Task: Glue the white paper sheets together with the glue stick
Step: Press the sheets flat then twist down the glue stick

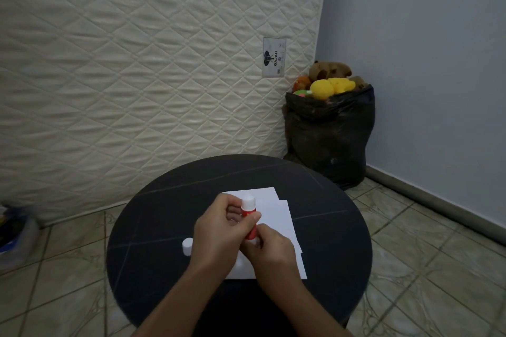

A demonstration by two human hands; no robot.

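Red-and-white glue stick (249, 213) sits between both my hands, tilted with its white top end pointing away from me, held just above the white paper sheets (276, 223). My left hand (219, 235) wraps its fingers (232, 208) around the barrel, the thumb lying across the red section; these fingers are curled tight on the stick. My right hand (269, 247) pinches the lower end of the stick between thumb and curled fingers; whether it is turning the base I cannot tell. The bottom end of the stick is hidden behind those fingers.

Taking the glue stick as landmark: the paper sheets lie directly beneath and beyond it, overlapped and slightly offset from one another so that stepped corners show on the far right side. How many sheets there are I cannot tell. A small white cap (187, 246) stands upright on the tabletop (153, 227) to the left of the stick, near my left hand but apart from it and off the paper.

The tabletop is round and black, with faint pale lines crossing its surface. Beyond the stick, a quilted cream mattress (137, 63) stands on edge, bearing a label (274, 57) printed GAJAH. To the far right of the stick, a black plastic bag (328, 139) sits in the corner on the tiled floor (424, 268), filled with plush toys (325, 85) in yellow, brown and orange. A pale blue wall (424, 63) rises behind the bag.
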